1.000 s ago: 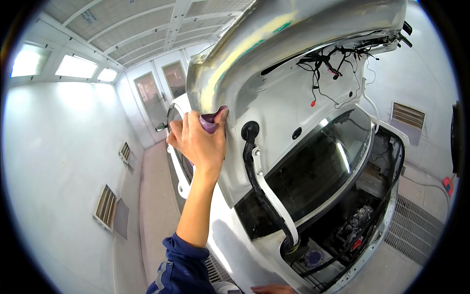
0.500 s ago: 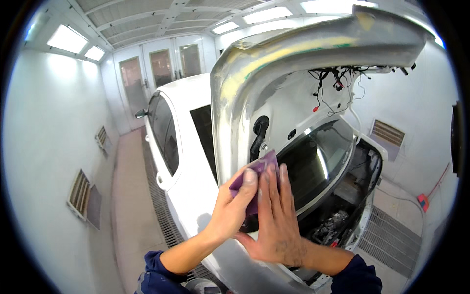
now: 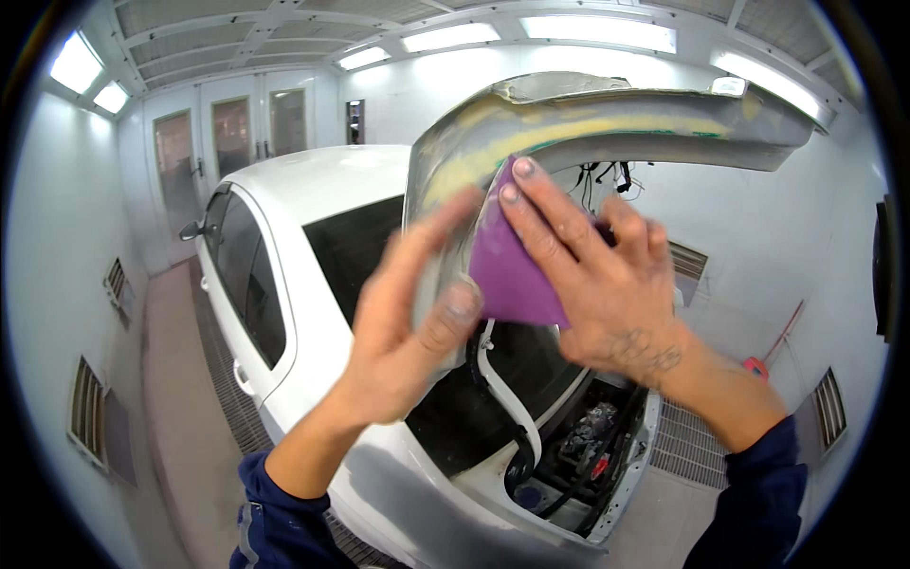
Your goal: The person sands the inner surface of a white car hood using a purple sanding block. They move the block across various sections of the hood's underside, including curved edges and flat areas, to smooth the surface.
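Observation:
A raised trunk lid (image 3: 607, 123) in grey primer, with yellow filler patches and green streaks, stands in front of me. A folded sheet of purple sandpaper (image 3: 515, 275) is at its near left edge. My right hand (image 3: 611, 275) holds the sheet, index and middle fingers stretched along it, the other fingers bent and the thumb hidden. Left of the sheet, my left hand (image 3: 398, 327) is open, its fingers spread and slightly blurred. Its thumb is close to the paper's edge; whether it touches cannot be made out.
The white car (image 3: 284, 194) stands below the lid, its rear window dark. Loose wires (image 3: 607, 175) hang under the lid. In the opened rear lie dark parts (image 3: 588, 441). Floor grates (image 3: 697, 446) flank the car. A red tool (image 3: 755, 368) is at the right wall.
Both hands have moved up with the sandpaper. The left hand has let go of the sheet and spread its fingers. The view has shifted, and the lid appears lower.

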